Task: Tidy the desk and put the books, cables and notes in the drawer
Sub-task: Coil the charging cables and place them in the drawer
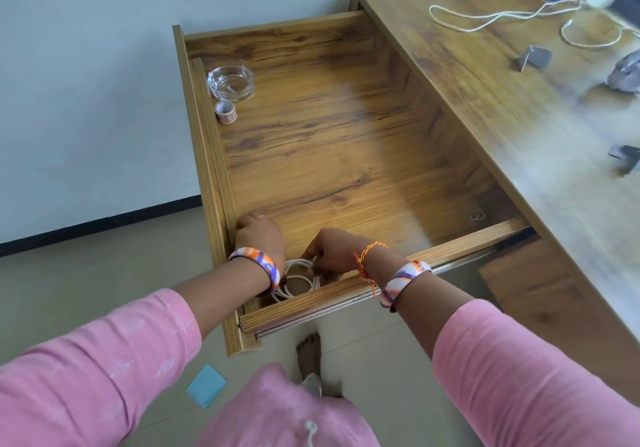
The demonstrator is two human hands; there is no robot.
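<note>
The coiled white cable (298,278) sat in the near left corner of the open wooden drawer (346,141), right hand (334,250) pinching its loops. The left hand (259,235) was curled beside it; can't tell if it held anything. Looked light and floppy, so best gripped across the whole bundle.

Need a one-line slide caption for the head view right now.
Both hands, left hand and right hand, settle a coiled white cable into the open drawer's near corner; another white cable waits on the desk.

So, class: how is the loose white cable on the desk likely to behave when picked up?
The white cable lies in slack loops, so it is probably floppy and would dangle. It looks thin, so likely light. Its long trailing run may drag across the desk or snag.
</note>
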